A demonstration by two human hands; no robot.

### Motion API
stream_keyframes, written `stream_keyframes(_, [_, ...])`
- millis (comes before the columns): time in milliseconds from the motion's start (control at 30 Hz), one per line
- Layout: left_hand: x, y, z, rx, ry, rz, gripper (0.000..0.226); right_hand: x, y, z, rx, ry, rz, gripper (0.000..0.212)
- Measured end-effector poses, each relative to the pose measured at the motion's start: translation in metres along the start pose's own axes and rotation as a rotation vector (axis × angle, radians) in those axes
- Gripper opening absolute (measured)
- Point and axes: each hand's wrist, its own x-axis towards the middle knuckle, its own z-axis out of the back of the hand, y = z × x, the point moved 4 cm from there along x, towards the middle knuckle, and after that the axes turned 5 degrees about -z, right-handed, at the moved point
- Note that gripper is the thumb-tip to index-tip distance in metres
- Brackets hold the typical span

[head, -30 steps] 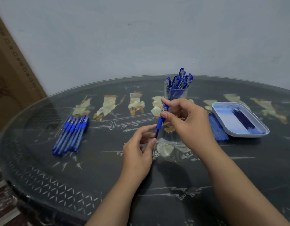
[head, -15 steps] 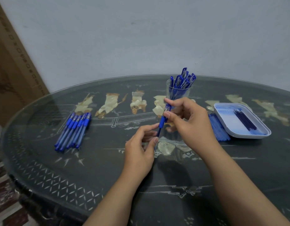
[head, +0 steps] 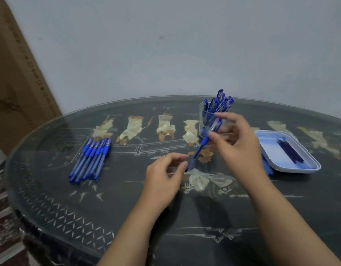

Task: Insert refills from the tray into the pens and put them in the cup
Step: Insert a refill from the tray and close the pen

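My right hand (head: 236, 143) pinches a blue pen (head: 200, 148) near its upper end, holding it slanted above the table. The fingertips of my left hand (head: 165, 175) touch the pen's lower tip. Just behind my right hand stands a clear cup (head: 206, 121) with several blue pens upright in it. A white tray (head: 269, 143) at the right holds several dark blue refills (head: 289, 152). A row of several blue pens (head: 91, 160) lies on the table at the left.
The round glass-topped table (head: 70, 204) has inlaid figures along its back. More blue sticks (head: 267, 167) lie at the tray's left edge, partly hidden by my right wrist. A brown cardboard box (head: 16, 83) leans against the wall at the far left.
The view has shifted slightly left and the pen has tilted a little more. Both hands stay on the pen at about the same place near the cup.
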Motion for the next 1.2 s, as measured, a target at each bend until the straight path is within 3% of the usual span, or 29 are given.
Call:
stream_keyframes(100, [0.008,0.017,0.023,0.421,0.028,-0.025,0.017,0.022,0.014,0.023,-0.026,-0.127,0.039,0.046])
stream_keyframes(233, [0.003,0.041,0.037,0.745,0.1,0.16,0.025,0.056,0.04,0.045,-0.127,-0.273,0.145,0.042])
stream_keyframes(467, [0.001,0.042,0.033,0.779,0.097,0.141,0.027,0.103,0.062,0.046,-0.202,-0.392,0.232,0.037])
stream_keyframes(733, [0.001,0.042,0.032,0.776,0.099,0.134,0.028,0.119,0.015,0.018,-0.488,-0.183,0.061,0.033])
stream_keyframes(933, [0.0,0.042,0.033,0.78,0.097,0.133,0.027,0.122,-0.006,0.004,-0.618,-0.063,0.03,0.018])
stream_keyframes(1067, [0.0,0.042,0.033,0.774,0.094,0.133,0.027,0.129,-0.014,-0.003,-0.776,-0.084,0.091,0.014])
stream_keyframes(1200, [0.0,0.043,0.033,0.778,0.09,0.131,0.027,0.131,-0.013,-0.005,-0.924,-0.086,0.11,0.025])
